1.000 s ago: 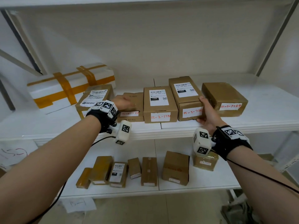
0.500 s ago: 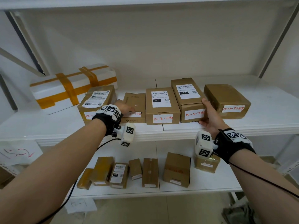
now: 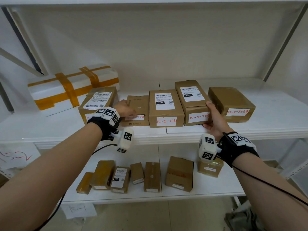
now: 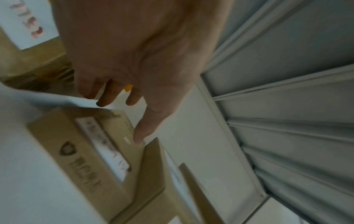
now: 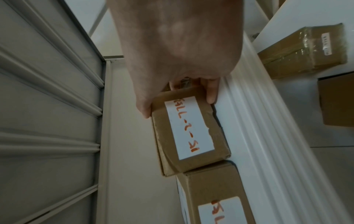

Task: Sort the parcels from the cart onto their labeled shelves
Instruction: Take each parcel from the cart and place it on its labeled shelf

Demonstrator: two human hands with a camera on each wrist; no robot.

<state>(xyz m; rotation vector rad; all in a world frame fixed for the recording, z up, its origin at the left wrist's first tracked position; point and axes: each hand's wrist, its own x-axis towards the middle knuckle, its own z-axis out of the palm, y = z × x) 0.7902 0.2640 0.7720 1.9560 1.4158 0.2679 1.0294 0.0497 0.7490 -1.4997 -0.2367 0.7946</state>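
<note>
A row of brown parcels stands on the upper shelf [image 3: 275, 124]. My right hand [image 3: 208, 115] grips the front right corner of a parcel with a 15H label [image 3: 191, 99], thumb on top and fingers under its edge. The right wrist view shows that parcel [image 5: 191, 128] with red writing on its white sticker, and my right hand [image 5: 177, 101] pinching its corner. My left hand [image 3: 131, 112] rests on a flat brown parcel [image 3: 140, 105]. In the left wrist view my left hand [image 4: 122, 119] hangs loosely, only the thumb touching the flat parcel [image 4: 91, 151].
A white foam box with orange tape [image 3: 73, 87] lies at the upper shelf's left, with another brown parcel [image 3: 231, 104] at the right. Several small parcels stand on the lower shelf [image 3: 216, 185]. Paper shelf labels [image 3: 15, 157] hang at the left.
My left hand has drawn back a little toward the front of the flat parcel. My right hand keeps its hold on the same parcel.
</note>
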